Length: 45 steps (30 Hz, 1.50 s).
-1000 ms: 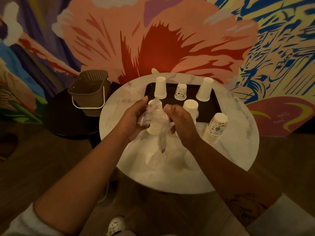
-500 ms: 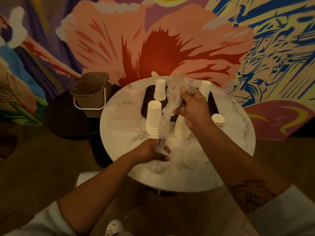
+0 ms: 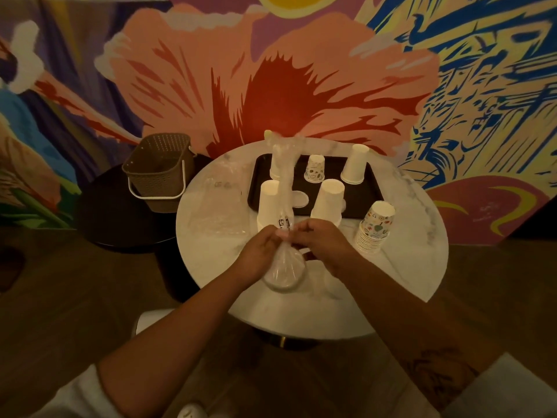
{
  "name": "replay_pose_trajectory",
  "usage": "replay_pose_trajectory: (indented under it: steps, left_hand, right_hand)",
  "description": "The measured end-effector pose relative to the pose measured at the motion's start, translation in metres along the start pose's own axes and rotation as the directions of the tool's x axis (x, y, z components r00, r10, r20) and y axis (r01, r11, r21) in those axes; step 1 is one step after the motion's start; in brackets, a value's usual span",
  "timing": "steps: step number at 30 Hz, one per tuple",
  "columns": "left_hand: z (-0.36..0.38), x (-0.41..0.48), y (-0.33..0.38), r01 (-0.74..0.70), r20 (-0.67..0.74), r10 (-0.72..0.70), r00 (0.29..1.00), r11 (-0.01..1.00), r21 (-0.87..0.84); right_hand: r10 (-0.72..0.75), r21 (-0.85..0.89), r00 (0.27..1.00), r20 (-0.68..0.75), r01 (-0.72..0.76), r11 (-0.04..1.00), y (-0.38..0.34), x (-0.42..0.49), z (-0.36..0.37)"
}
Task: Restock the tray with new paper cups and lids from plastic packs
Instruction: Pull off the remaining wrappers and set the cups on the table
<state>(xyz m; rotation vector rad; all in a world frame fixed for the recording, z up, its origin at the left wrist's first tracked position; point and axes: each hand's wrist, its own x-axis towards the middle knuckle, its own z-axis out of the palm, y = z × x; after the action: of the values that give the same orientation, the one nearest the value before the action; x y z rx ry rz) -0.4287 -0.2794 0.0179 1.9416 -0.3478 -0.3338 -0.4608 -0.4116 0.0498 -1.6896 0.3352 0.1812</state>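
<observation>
Tabletop (image 3: 407, 267) of pale marble lies under both hands. Half a second ago the right hand (image 3: 325, 245) was raised over the tray; it has since come down to meet the left hand (image 3: 259, 251). Both now pinch the twisted neck of the clear plastic pack (image 3: 283, 188). Its rounded bottom holds white lids (image 3: 283, 276) just below the hands, and its loose top stands up beyond them. Past the hands, the dark tray (image 3: 361, 194) carries four upturned white cups (image 3: 327, 200), one patterned cup (image 3: 315, 168) and a flat lid (image 3: 297, 199). Left of the left hand sits a brown basket (image 3: 156, 170); I cannot tell what it holds. Beyond the right hand, off the tray, leans a patterned cup stack (image 3: 375, 227).
</observation>
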Motion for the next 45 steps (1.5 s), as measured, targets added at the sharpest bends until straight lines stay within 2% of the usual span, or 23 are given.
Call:
replay_pose_trajectory:
  steps: [2,6,10,12,15,17,19,22,26,28,29,32,33,36,38,41,42,45]
  left_hand:
    - [-0.003,0.006,-0.003,-0.022,-0.067,0.025,0.997,0.999,0.041]
    - [-0.011,0.006,-0.01,-0.049,-0.172,0.04,0.984,0.997,-0.051]
    - [-0.028,0.004,-0.016,0.005,-0.34,-0.081,0.937,0.975,-0.22]
    - [-0.034,0.002,-0.016,0.01,-0.293,-0.073,0.953,0.977,-0.212]
    - [-0.021,0.006,-0.004,0.014,-0.085,-0.026,0.996,0.99,-0.143]
    - [-0.008,0.009,0.004,-0.023,-0.112,0.026,0.993,0.999,0.029]
    - [-0.001,0.009,0.006,-0.068,-0.205,0.087,0.975,0.993,0.102]
    - [-0.001,0.003,-0.004,-0.084,-0.278,0.071,0.958,0.996,-0.035]
    - [-0.006,0.0,-0.017,-0.06,-0.359,0.013,0.933,0.991,-0.12]
    - [-0.006,-0.003,-0.014,-0.067,-0.306,-0.003,0.952,0.973,-0.219]
    - [-0.006,-0.004,-0.011,-0.061,-0.253,0.012,0.967,0.981,-0.185]
    - [0.0,-0.005,-0.007,-0.111,-0.11,0.117,0.987,0.992,0.054]
    - [0.001,-0.005,-0.006,-0.118,-0.1,0.123,0.987,0.992,0.053]
    - [0.002,-0.005,-0.008,-0.073,-0.151,0.055,0.987,0.99,-0.117]
    - [-0.002,-0.004,-0.006,-0.046,-0.193,-0.011,0.981,0.956,-0.288]
    - [-0.007,-0.004,0.005,0.004,-0.096,-0.08,0.992,0.788,-0.616]
    - [-0.008,-0.004,0.009,0.019,-0.062,-0.079,0.995,0.758,-0.652]
    - [-0.012,0.002,0.017,-0.005,-0.094,-0.049,0.994,0.868,-0.497]
  right_hand:
    - [-0.047,-0.025,0.998,-0.041,0.046,0.999,0.002,0.001,0.005]
    - [-0.075,-0.019,0.996,-0.042,0.075,0.997,0.0,0.002,0.005]
    - [-0.013,0.12,0.99,-0.138,0.03,0.992,0.001,0.004,0.0]
    - [-0.008,0.093,0.986,-0.167,0.024,0.995,0.001,0.005,-0.006]
    - [-0.05,-0.041,0.994,-0.096,0.046,0.998,0.002,0.003,0.0]
    - [-0.083,-0.1,0.995,-0.05,0.078,0.992,0.005,0.002,0.011]
    - [-0.096,-0.102,0.994,-0.054,0.091,0.991,0.006,0.001,0.017]
    - [-0.061,0.021,0.998,-0.035,0.062,0.998,0.006,-0.002,0.012]
    - [-0.011,0.099,1.0,0.02,0.009,0.995,0.011,-0.006,0.009]
    - [0.011,0.109,1.0,0.012,-0.013,0.994,0.012,-0.007,0.009]
    - [0.011,0.097,1.0,-0.003,-0.011,0.995,0.011,-0.008,0.009]
    - [-0.068,0.049,0.994,-0.086,0.073,0.996,0.003,-0.009,0.009]
    - [-0.113,0.03,0.985,-0.132,0.118,0.993,0.0,-0.009,0.01]
    - [-0.16,0.026,0.955,-0.251,0.172,0.985,0.002,-0.007,0.011]
    - [-0.124,0.08,0.961,-0.249,0.148,0.986,0.008,-0.007,0.013]
    - [-0.129,0.082,0.974,-0.189,0.146,0.986,0.013,-0.004,0.013]
    - [-0.139,0.073,0.978,-0.155,0.152,0.986,0.013,-0.004,0.013]
    - [-0.134,0.02,0.989,-0.057,0.135,0.991,0.013,-0.003,0.012]
